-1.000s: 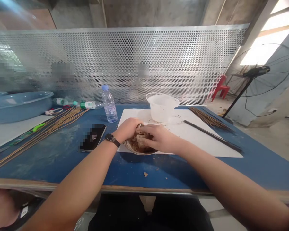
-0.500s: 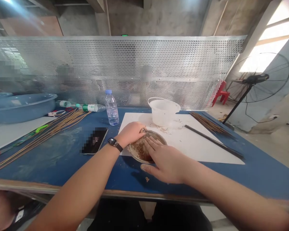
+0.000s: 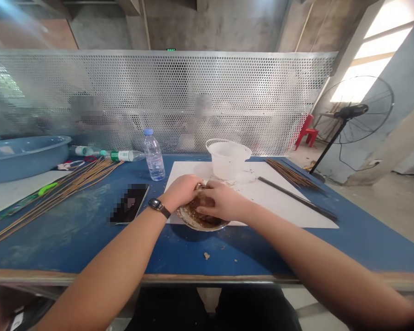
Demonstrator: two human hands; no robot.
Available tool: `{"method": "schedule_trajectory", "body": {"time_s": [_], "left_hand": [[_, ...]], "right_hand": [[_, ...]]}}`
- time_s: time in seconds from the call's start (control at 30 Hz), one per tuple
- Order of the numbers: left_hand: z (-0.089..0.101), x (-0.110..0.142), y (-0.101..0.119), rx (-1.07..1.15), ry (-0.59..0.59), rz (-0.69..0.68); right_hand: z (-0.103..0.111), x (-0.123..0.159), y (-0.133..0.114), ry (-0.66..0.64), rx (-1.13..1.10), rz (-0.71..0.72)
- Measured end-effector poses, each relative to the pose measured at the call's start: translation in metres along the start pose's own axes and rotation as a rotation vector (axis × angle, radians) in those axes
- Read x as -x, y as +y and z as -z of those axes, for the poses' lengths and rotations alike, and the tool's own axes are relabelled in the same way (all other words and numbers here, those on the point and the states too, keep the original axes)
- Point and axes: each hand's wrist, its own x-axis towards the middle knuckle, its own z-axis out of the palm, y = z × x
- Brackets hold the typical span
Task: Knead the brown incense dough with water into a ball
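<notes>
A round metal bowl (image 3: 207, 228) stands at the near edge of the white board and holds a wet, crumbly brown mixture (image 3: 196, 215). My left hand (image 3: 184, 189) grips the bowl's far left rim, a black band on its wrist. Inside the bowl, my right hand (image 3: 224, 201) has its fingers and thumb curled around some of the mixture. Its fingertips are partly hidden. Small crumbs (image 3: 206, 255) of mixture lie on the blue table in front of the bowl.
Beyond the bowl sits a white plastic bucket (image 3: 227, 161) on the white board (image 3: 279, 202). A dark rod (image 3: 296, 197) and thin brown sticks (image 3: 293, 174) lie right. Left are a phone (image 3: 131, 204), an upright water bottle (image 3: 154, 156), more sticks (image 3: 69, 186) and a blue basin (image 3: 27, 158).
My right hand has gone from lying flat with fingers stretched over the mixture to curled into it, farther from me. My left hand still holds the rim. The view has shifted slightly.
</notes>
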Motion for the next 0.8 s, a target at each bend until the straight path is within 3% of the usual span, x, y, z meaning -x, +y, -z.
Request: {"method": "schedule_trajectory", "body": {"time_s": [0.17, 0.43, 0.63, 0.8], "left_hand": [[0.001, 0.0, 0.002, -0.012, 0.007, 0.008], [0.002, -0.004, 0.005, -0.03, -0.036, 0.062], [0.001, -0.002, 0.006, -0.017, -0.012, 0.07], [0.001, -0.001, 0.005, -0.041, -0.01, 0.047]], "right_hand": [[-0.008, -0.007, 0.003, 0.018, 0.024, -0.123], [0.041, 0.045, -0.044, -0.147, -0.005, 0.031], [0.021, 0.056, -0.059, -0.176, 0.127, -0.04], [0.015, 0.027, -0.037, -0.268, 0.064, -0.125]]}}
